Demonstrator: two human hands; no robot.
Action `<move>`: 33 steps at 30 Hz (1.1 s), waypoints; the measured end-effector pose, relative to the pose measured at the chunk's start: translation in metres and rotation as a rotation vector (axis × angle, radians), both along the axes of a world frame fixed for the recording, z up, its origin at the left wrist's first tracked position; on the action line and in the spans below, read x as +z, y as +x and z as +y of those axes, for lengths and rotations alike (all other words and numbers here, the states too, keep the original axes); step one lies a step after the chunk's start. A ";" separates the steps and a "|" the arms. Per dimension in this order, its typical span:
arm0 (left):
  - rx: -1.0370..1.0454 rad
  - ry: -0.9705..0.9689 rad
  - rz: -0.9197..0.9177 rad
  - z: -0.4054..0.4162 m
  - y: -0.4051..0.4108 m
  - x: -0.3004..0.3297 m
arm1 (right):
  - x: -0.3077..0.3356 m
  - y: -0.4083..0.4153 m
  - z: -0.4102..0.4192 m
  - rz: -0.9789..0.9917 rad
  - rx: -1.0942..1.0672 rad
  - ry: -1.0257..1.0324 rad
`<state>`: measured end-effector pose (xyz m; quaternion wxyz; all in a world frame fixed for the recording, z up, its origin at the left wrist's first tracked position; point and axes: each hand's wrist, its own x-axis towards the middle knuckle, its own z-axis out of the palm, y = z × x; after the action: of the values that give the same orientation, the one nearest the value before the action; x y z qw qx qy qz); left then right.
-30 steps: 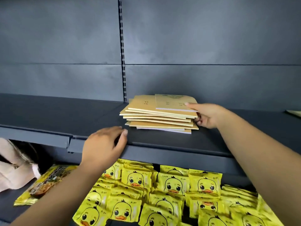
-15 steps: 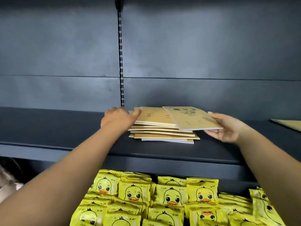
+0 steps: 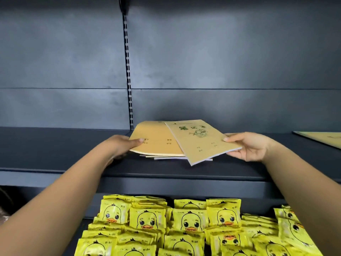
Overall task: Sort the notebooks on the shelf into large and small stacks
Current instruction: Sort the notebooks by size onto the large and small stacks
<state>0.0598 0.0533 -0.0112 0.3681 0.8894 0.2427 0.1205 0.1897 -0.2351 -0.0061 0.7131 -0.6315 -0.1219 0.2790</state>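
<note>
A pile of tan notebooks (image 3: 177,157) lies on the dark shelf (image 3: 55,150). My right hand (image 3: 249,147) pinches the right edge of a small notebook (image 3: 200,140) with green print, lifted and tilted over the pile. My left hand (image 3: 120,146) grips the left edge of a larger tan notebook (image 3: 155,141), raised off the pile, thumb on its cover. A few thin notebooks stay underneath, mostly hidden. Another tan notebook (image 3: 321,138) lies flat at the shelf's far right.
The grey back panel (image 3: 221,71) with a slotted upright (image 3: 128,71) stands close behind the pile. Below the shelf, several yellow duck-print packets (image 3: 184,228) fill the lower level. The shelf's front lip (image 3: 166,183) runs across under my forearms.
My left hand has moved from the shelf's front edge to the pile and taken hold of the large notebook. My right hand has lifted the small notebook off the top.
</note>
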 end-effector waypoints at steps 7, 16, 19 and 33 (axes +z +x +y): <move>-0.162 -0.318 -0.125 0.007 -0.062 -0.014 | -0.008 -0.035 0.020 -0.216 -0.079 -0.315; -0.273 -0.861 -0.111 0.005 -0.091 -0.020 | -0.017 -0.077 0.000 -0.258 -0.250 -0.275; -0.254 -0.887 -0.093 0.005 -0.085 -0.015 | -0.021 -0.095 0.003 -0.224 -0.258 -0.193; -0.311 -0.742 -0.300 -0.050 -0.109 -0.066 | -0.074 -0.173 -0.035 -0.132 -0.404 -0.137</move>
<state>-0.0491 0.0033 -0.0768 0.7082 0.6952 0.0765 0.0962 0.0169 -0.2696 -0.0802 0.7004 -0.7070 -0.0199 0.0963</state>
